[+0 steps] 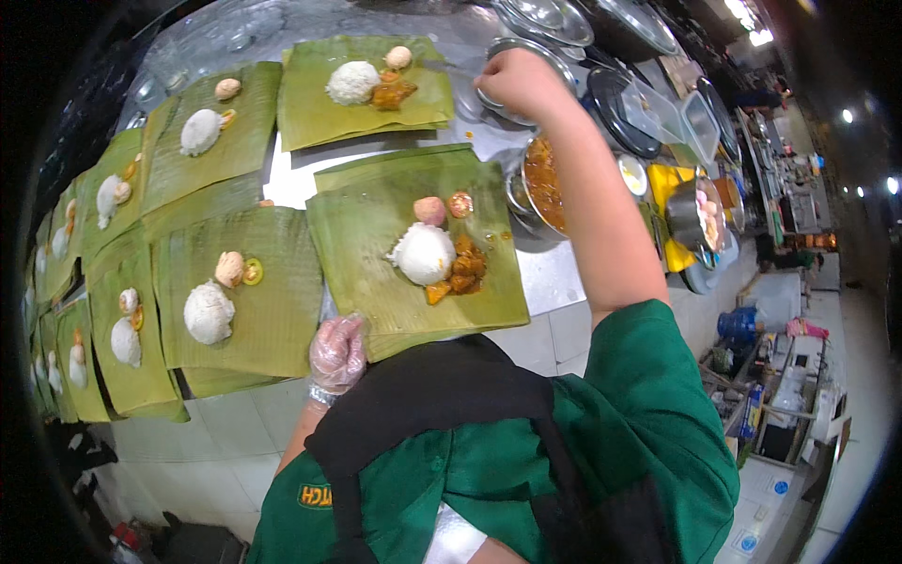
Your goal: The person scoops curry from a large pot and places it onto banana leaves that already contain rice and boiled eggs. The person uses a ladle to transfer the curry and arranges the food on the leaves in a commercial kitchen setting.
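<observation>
My left hand [338,356], in a clear plastic glove, is curled into a fist at the near left corner of a banana leaf [373,282]. On that leaf sit a mound of white rice [424,254], a pinkish egg [430,210], a tomato slice [461,204] and chunks of meat in brown-orange sauce [465,266]. My bare right hand [518,83] reaches out over a round metal pot [532,48] at the far side. Its fingers are bent, and whatever they may hold is hidden. Under my forearm stands a pot of saucy stew [542,183].
Several more leaves with rice and eggs stretch left, such as one leaf [275,310]; a far leaf [303,116] also bears meat. To the right are a pot of eggs [694,215] on a yellow cloth [662,183], clear plastic containers [652,109] and a black lid [613,106].
</observation>
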Tool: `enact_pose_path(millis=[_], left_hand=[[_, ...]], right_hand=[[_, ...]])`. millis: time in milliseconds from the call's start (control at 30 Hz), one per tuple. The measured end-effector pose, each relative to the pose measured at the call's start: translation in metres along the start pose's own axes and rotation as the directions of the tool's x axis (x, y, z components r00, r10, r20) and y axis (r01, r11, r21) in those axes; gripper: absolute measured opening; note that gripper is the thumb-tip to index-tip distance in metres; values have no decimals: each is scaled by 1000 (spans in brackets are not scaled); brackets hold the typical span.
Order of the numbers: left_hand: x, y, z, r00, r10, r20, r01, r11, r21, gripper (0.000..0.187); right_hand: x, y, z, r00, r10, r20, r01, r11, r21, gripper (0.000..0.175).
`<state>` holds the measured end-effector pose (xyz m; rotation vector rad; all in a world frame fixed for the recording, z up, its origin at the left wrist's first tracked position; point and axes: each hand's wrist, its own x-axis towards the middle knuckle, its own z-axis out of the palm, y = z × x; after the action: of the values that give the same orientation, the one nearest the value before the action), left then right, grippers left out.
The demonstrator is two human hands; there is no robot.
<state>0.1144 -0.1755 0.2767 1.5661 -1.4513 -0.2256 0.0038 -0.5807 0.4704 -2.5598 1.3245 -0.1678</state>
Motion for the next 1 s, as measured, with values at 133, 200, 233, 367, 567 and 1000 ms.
enact_pose_path(millis=[133, 200, 233, 367, 567, 1000], left_hand=[[-1, -1, 1, 999, -36, -1, 36, 999, -10, 28], [-1, 0, 1, 998, -56, -9, 56, 998, -2, 27], [0, 1, 1, 999, -50, -6, 50, 999, 6, 27], [2, 4, 0, 999, -52, -3, 52, 999, 9, 26], [3, 3, 1, 999, -33, 0, 33, 999, 3, 27], [2, 1, 2, 1000, -6, -6, 6, 1000, -4, 29]], right_hand=[[-46, 30, -60, 994, -24, -102, 16, 997, -78, 37], [-74, 42, -79, 996, -19, -91, 8, 992, -124, 34], [-89, 47, -87, 997, -6, -82, -5, 992, -126, 32], [-154, 58, -104, 999, 45, 24, -37, 967, -252, 29], [-204, 63, -88, 995, 84, 54, -38, 815, -578, 25], [-172, 83, -90, 995, -25, 100, 75, 844, -532, 23]])
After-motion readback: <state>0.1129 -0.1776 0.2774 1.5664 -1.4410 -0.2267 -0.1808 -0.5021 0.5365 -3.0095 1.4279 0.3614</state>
